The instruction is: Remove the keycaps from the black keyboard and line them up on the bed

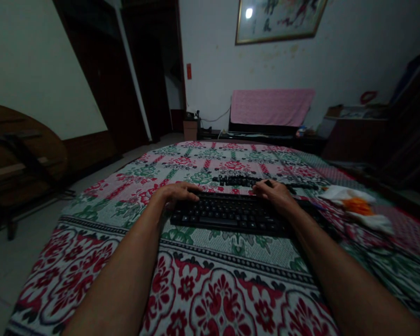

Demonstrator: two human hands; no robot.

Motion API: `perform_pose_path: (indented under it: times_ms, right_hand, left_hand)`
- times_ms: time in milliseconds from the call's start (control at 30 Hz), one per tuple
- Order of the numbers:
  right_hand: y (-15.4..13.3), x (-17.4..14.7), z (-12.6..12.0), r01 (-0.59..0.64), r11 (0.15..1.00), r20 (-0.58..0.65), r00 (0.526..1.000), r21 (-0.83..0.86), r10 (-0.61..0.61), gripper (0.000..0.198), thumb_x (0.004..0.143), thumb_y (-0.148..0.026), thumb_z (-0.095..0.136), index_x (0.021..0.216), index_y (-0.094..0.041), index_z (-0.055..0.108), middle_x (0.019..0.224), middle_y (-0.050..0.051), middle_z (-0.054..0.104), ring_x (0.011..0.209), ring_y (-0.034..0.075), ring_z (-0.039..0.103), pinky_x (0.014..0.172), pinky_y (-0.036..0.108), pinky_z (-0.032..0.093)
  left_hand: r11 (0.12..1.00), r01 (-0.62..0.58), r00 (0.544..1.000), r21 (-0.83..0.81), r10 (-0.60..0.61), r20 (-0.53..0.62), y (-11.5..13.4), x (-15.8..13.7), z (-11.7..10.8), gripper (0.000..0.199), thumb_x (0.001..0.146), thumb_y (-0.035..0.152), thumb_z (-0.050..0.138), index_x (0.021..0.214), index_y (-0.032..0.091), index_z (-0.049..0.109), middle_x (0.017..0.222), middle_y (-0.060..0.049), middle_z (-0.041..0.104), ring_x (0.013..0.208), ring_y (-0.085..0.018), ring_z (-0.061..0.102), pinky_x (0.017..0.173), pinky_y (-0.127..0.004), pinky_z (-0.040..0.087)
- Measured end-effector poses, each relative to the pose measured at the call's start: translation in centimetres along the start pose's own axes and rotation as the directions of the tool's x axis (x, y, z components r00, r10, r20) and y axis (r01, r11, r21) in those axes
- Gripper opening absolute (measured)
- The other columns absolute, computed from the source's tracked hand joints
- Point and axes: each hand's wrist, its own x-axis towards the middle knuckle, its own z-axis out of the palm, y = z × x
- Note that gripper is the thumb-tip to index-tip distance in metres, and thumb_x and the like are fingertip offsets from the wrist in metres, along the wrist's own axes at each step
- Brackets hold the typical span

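A black keyboard (227, 214) lies flat on the patterned cloth in front of me. My left hand (179, 192) grips its far left corner, thumb on the top side and fingers around the back edge. Over the back edge toward the right is my right hand (275, 193), its fingers pinched on a small black piece (268, 183) that looks like a keycap. Just behind the keyboard, several loose black keycaps (234, 180) lie in rows, partly hidden by my right hand. My right forearm covers part of the keyboard's right end.
To the right lie a white cloth or bag (378, 221) with something orange (357, 206) on it, and dark cables. Red, green and white cloth (224, 298) covers the table. Beyond stand a pink-draped television (271, 107) and, at left, a folded round table (21, 144).
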Motion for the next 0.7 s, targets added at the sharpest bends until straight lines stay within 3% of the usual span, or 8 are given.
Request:
perform_pose_path:
  times_ms: [167, 367, 500, 700]
  right_hand:
    - [0.0, 0.0, 0.2, -0.022, 0.998, -0.02, 1.0, 0.064, 0.023, 0.017, 0.068, -0.033, 0.063, 0.069, -0.016, 0.06, 0.071, 0.003, 0.065, 0.062, 0.012, 0.06, 0.058, 0.021, 0.048]
    - [0.1, 0.1, 0.2, -0.024, 0.998, -0.024, 0.999, 0.066, 0.025, 0.017, 0.067, -0.033, 0.064, 0.067, -0.016, 0.06, 0.069, 0.003, 0.065, 0.062, 0.012, 0.061, 0.06, 0.021, 0.049]
    - [0.4, 0.3, 0.1, 0.002, 0.999, -0.024, 1.0, 0.038, -0.002, 0.02, 0.067, -0.036, 0.063, 0.069, -0.016, 0.06, 0.072, 0.004, 0.066, 0.065, 0.014, 0.062, 0.062, 0.023, 0.05]
    - [0.7, 0.4, -0.1, 0.024, 1.0, -0.024, 0.999, -0.008, -0.024, 0.023, 0.068, -0.039, 0.063, 0.071, -0.016, 0.062, 0.074, 0.005, 0.067, 0.065, 0.015, 0.062, 0.061, 0.024, 0.05]
  left_hand:
    - [0.978, 0.0, 0.999, -0.208, -0.008, -0.04, -1.2, 0.3, 0.2, 0.054, 0.063, 0.025, 0.063, 0.116, 0.021, 0.059, 0.104, -0.002, 0.066, 0.088, -0.017, 0.057, 0.075, -0.025, 0.043]
    - [0.816, 0.043, 0.999, -0.576, -0.042, 0.016, -2.0, -0.1, 0.5, 0.052, 0.059, 0.012, 0.06, 0.111, 0.019, 0.061, 0.082, -0.002, 0.068, 0.061, -0.012, 0.057, 0.056, -0.023, 0.043]
    - [0.744, 0.077, 0.997, -0.664, -0.056, 0.052, -2.0, -0.2, 0.6, 0.053, 0.056, 0.006, 0.056, 0.107, 0.02, 0.062, 0.076, -0.001, 0.068, 0.058, -0.012, 0.057, 0.055, -0.024, 0.044]
    - [0.715, 0.113, 0.993, -0.69, -0.067, 0.094, -1.2, -0.7, 0.6, 0.058, 0.054, 0.004, 0.057, 0.11, 0.02, 0.06, 0.072, 0.0, 0.067, 0.058, -0.014, 0.059, 0.055, -0.025, 0.045]
